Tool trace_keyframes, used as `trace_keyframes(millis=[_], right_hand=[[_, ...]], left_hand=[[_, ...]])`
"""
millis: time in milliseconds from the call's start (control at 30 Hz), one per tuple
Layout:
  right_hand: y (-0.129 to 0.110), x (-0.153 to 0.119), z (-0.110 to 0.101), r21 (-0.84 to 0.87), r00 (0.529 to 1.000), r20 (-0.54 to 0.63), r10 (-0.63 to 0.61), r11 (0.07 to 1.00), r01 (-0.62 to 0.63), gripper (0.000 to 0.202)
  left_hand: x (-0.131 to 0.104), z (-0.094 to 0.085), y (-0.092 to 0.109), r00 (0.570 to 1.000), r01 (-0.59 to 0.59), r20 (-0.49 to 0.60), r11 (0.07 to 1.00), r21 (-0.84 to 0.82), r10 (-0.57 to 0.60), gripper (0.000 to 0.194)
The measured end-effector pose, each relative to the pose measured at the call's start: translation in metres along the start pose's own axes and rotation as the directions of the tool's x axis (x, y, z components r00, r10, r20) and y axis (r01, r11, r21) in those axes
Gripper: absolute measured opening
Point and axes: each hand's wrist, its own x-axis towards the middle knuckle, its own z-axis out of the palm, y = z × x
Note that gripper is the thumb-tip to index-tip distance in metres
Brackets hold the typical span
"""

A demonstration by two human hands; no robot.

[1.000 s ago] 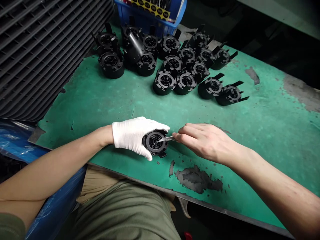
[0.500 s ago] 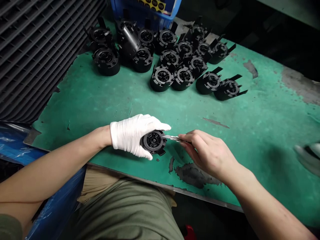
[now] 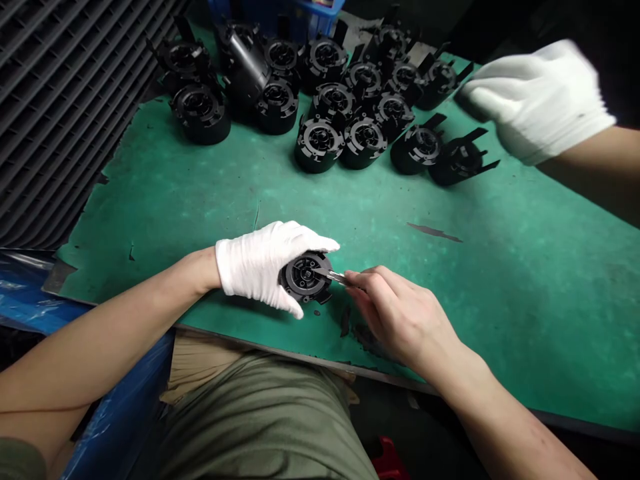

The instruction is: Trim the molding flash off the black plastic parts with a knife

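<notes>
My left hand [image 3: 265, 267], in a white glove, wraps around a round black plastic housing [image 3: 305, 292] low on the green table. The housing's ringed face, with small holes and ribs, is turned up toward me. My bare right hand [image 3: 400, 303] is closed on a slim metal craft knife [image 3: 336, 276]. Its pointed blade lies over the inside of the housing's face; whether the tip touches the plastic I cannot tell. The fingertips of the right hand hide most of the knife's handle.
Several similar black housings [image 3: 320, 141] stand across the back of the green table [image 3: 200, 187]. Another person's white-gloved hand [image 3: 540, 100] is at the upper right, near them. A blue bin [image 3: 320, 19] stands behind; a black slatted panel [image 3: 75, 120] is at left.
The knife tip has moved left, from the housing's rim to nearer its centre. Another person's gloved hand has come in from the right edge toward the rear housings.
</notes>
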Motion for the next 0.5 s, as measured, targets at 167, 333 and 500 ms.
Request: trace_keyframes(millis=[167, 333, 500], right_hand=[[0.007, 0.004, 0.0, -0.027, 1.0, -0.016, -0.023, 0.999, 0.023, 0.009], [0.024, 0.02, -0.003, -0.08, 0.991, 0.001, -0.137, 0.987, 0.136, 0.01], [0.04, 0.038, -0.006, -0.086, 0.975, 0.049, -0.219, 0.971, 0.222, 0.01]], left_hand=[[0.0, 0.0, 0.0, 1.0, 0.008, 0.003, 1.0, 0.007, -0.008, 0.11], [0.0, 0.0, -0.001, 0.999, 0.024, 0.022, 1.0, 0.018, -0.025, 0.111], [0.0, 0.0, -0.001, 0.998, 0.046, 0.031, 0.998, 0.042, -0.047, 0.118]])
